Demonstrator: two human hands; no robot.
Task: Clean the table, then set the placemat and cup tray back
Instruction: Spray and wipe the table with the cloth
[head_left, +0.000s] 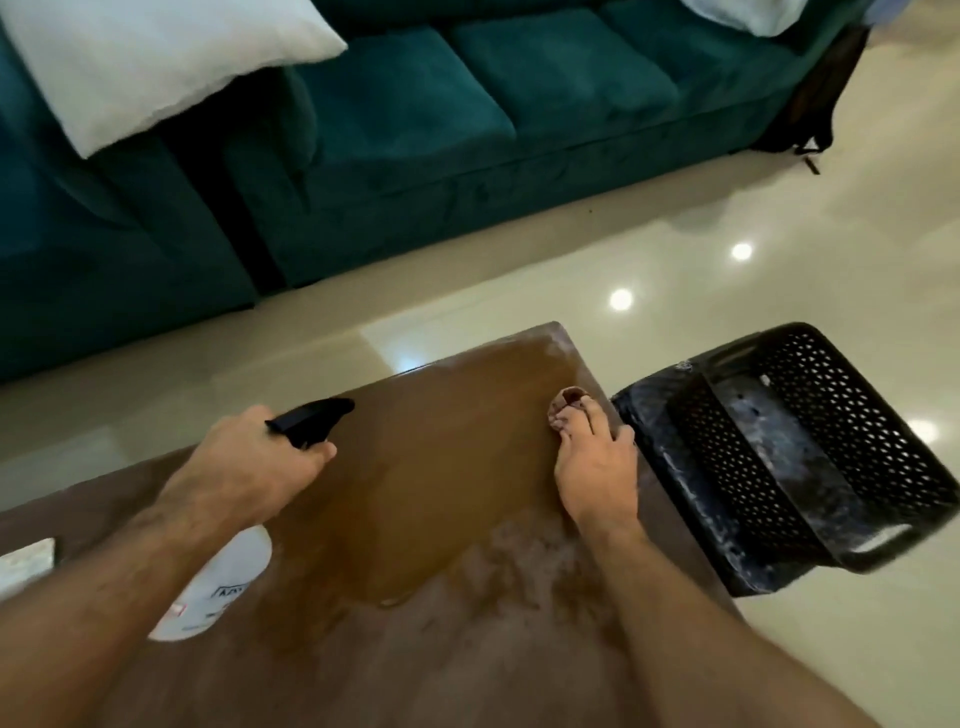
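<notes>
Head view looks down on one brown bench (415, 649) with two bare arms reaching over it. One left hand (244, 473) is wrapped around the neck of one spray bottle (218, 587), its fingers (324, 453) curled shut on the trigger below the black nozzle, which points toward the far edge of the bench. The bottle's white body hangs under the wrist, above the bench near its left edge.

One right hand (597, 467) lies near the right edge of the bench, close to the far right corner. Its fingers (592, 415) are pressed down together onto one small brownish cloth (569, 397), which bunches out just past the fingertips and lies flat on the bench; only a little of the cloth shows, so its shape is hard to judge.

A darker, wet-looking patch spreads across the bench between the two hands, from the far edge toward the middle.

One black perforated basket (810, 441) stands on the floor just beside the right edge of the bench. One teal sofa (467, 130) with one white pillow (156, 57) stands well beyond the far edge.
</notes>
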